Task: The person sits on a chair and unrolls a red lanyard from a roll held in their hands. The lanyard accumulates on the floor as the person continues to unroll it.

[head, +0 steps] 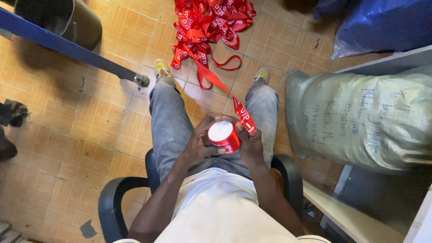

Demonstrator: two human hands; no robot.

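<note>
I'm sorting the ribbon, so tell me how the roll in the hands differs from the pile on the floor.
The ribbon roll is wound tight into a neat round spool with a white face; the ribbon pile lies loose and tangled. The roll sits between the left hand and right hand over the lap; the pile rests on the tiled floor beyond the shoes. Both are red with white print, and one strip joins them.
</note>
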